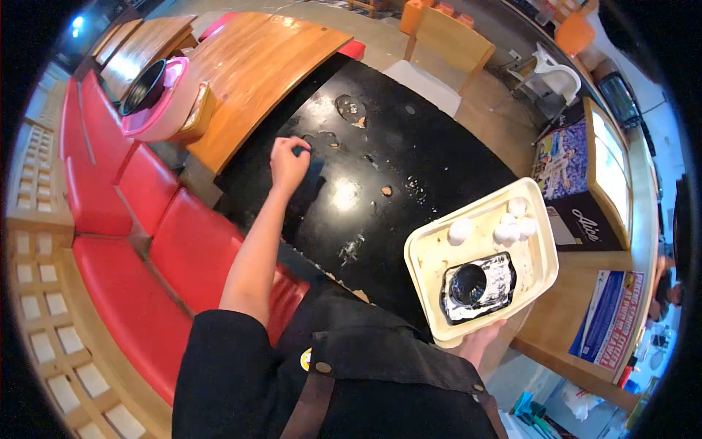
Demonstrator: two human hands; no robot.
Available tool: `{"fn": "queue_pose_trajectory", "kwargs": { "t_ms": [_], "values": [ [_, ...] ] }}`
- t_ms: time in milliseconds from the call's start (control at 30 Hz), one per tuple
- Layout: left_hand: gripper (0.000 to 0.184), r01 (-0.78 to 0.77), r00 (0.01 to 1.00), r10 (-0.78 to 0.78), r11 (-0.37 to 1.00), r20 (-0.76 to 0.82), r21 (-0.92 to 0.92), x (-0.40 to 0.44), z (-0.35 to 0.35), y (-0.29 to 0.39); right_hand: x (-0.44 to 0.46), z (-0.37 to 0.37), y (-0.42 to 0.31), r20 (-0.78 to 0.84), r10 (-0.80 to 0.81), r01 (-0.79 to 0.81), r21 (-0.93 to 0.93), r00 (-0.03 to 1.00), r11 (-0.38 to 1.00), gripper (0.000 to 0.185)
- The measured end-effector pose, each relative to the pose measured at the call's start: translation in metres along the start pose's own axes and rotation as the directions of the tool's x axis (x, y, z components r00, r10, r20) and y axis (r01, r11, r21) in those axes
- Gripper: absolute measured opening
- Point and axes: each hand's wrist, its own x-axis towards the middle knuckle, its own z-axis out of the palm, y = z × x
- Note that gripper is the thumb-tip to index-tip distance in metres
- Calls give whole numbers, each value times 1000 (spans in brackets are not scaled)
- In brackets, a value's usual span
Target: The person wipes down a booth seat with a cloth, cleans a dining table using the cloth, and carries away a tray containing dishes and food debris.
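Note:
My left hand point(288, 167) is over the black tabletop point(409, 157), near its left side. Its fingers are curled closed around something small and dark that I cannot make out. Close by lie wet marks and a few food scraps point(387, 191). With my right hand point(482, 338) I grip the near edge of a cream plastic tray point(418, 256), mostly hidden beneath it. The tray is held tilted at the table's right. In it are crumpled white tissues point(460, 231) and a black dish point(503, 265) smeared with white, with a small black bowl point(468, 284) on it.
A red padded bench point(164, 249) runs along the left. Beyond the black table stand a wooden table point(270, 55), a pink tub point(162, 110) with a black bowl point(144, 88), and a wooden chair point(450, 44). A printed box point(585, 175) is at the right.

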Motion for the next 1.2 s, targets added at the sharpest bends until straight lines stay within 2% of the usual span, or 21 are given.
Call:
{"fn": "queue_pose_trajectory", "kwargs": {
  "t_ms": [67, 100, 133, 200, 267, 333, 400, 433, 500, 567, 600, 667, 700, 800, 967, 1000, 1067, 1133, 1200],
  "values": [
    [11, 25, 999, -25, 1000, -40, 0, 3, -34, 23, -2, 5, -12, 30, 72, -69, -89, 997, 994, 64],
    [12, 53, 997, -58, 995, -52, -80, 6, -46, 18, 10, -3, -6, 86, 103, -101, -25, 991, 995, 63],
    [14, 87, 993, -97, 983, -60, -160, 13, -58, 15, 20, -1, 0, 97, 50, -49, -8, 994, 999, 59],
    [17, 101, 983, -138, 958, -124, -268, 29, -85, 15, 34, 4, 12, 188, 48, -36, -68, 981, 997, 61],
    [20, 102, 972, -153, 959, -179, -266, 47, -108, 18, 15, 42, 8, 93, 86, -73, -132, 992, 989, 58],
    [22, 45, 957, -62, 997, -282, -64, 68, -125, 6, 11, 70, 21, 106, 80, -64, -147, 991, 987, 56],
    [25, -62, 910, 143, 975, -389, 214, 87, -128, -23, 11, 94, 49, 194, 47, -22, -131, 980, 991, 55],
    [27, -60, 913, 139, 976, -384, 212, 92, -126, -40, 9, 110, 62, 225, 54, -25, -130, 973, 991, 54],
    [30, -97, 955, 169, 954, -244, 283, 87, -116, -68, 0, 139, 77, 287, 72, -43, -105, 955, 994, 53],
    [38, -4, 997, 34, 931, -75, 364, 79, -96, -112, -14, 171, 87, 268, 136, -102, -135, 954, 986, 52],
    [45, 19, 1000, -20, 924, -1, 382, 63, -86, -111, -8, 163, 85, 278, 152, -108, -166, 949, 980, 52],
    [60, 79, 996, -89, 645, -28, 760, 39, -52, -79, -3, 168, 84, 278, 153, -112, -157, 948, 981, 52],
    [66, 81, 994, -106, 664, -14, 743, 37, -40, -66, -3, 168, 79, 260, 184, -145, -163, 948, 976, 53],
    [61, -47, 999, 18, 679, 47, 733, 54, -1, -35, -3, 171, 71, 236, 216, -160, -237, 947, 958, 54],
    [52, -290, 956, 261, 796, 131, 532, 110, 73, 27, -18, 193, 54, 140, 242, -184, -338, 960, 923, 54],
    [50, -329, 944, 295, 823, 147, 462, 109, 84, 41, -11, 185, 61, 119, 239, -188, -331, 964, 925, 54],
    [38, -416, 909, 399, 890, 122, 186, 112, 103, 53, -12, 185, 61, 113, 207, -156, -350, 972, 924, 54],
    [32, -278, 917, 300, 953, 262, -118, 123, 103, 61, -12, 185, 62, 140, 204, -157, -288, 969, 945, 55],
    [33, -5, 948, 134, 914, 289, -406, 148, 90, 66, -23, 201, 62, 126, 199, -164, -244, 972, 956, 57]
  ]
}}
